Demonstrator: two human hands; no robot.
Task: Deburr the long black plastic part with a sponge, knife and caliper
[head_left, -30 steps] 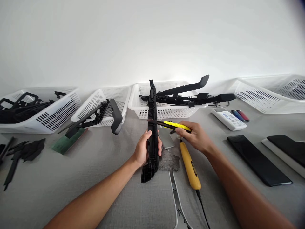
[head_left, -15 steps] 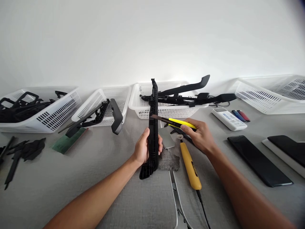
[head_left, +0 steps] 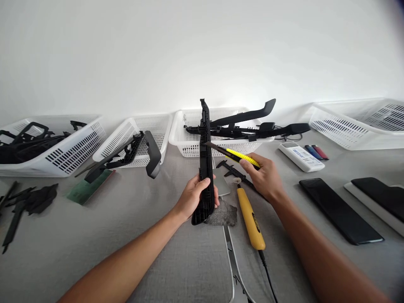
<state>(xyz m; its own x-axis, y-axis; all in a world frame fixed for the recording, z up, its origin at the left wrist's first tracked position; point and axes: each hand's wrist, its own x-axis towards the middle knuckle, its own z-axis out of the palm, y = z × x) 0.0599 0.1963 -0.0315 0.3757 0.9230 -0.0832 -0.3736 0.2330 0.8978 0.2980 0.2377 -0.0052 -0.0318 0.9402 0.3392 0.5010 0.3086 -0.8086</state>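
A long black plastic trim piece (head_left: 206, 162) stands nearly upright in my left hand (head_left: 193, 194), its ribbed side facing me. The fingers wrap round its lower part, with the thumb across the front. My right hand (head_left: 264, 176) grips a yellow and black utility knife (head_left: 243, 157). The knife's dark blade points left and meets the edge of the trim piece above my left hand; whether it cuts in, I cannot tell. Below the right hand lie a black caliper (head_left: 232, 170) and a yellow corded rotary tool (head_left: 251, 219). A grey fuzzy pad (head_left: 222, 213) is behind the trim's lower end.
White baskets (head_left: 186, 150) line the wall, several holding black plastic parts. A green sheet (head_left: 90, 187) and black scraps (head_left: 34, 200) lie left. On the right are a white box-shaped device (head_left: 301, 157), blue and red lighters (head_left: 316, 152) and a black phone (head_left: 341, 210). A metal-edged slot (head_left: 232, 256) runs toward me.
The trim piece's lower end has risen and swung slightly right with my left hand. The left thumb now lies over its front. The knife blade sits a little higher and further right, tilted more steeply.
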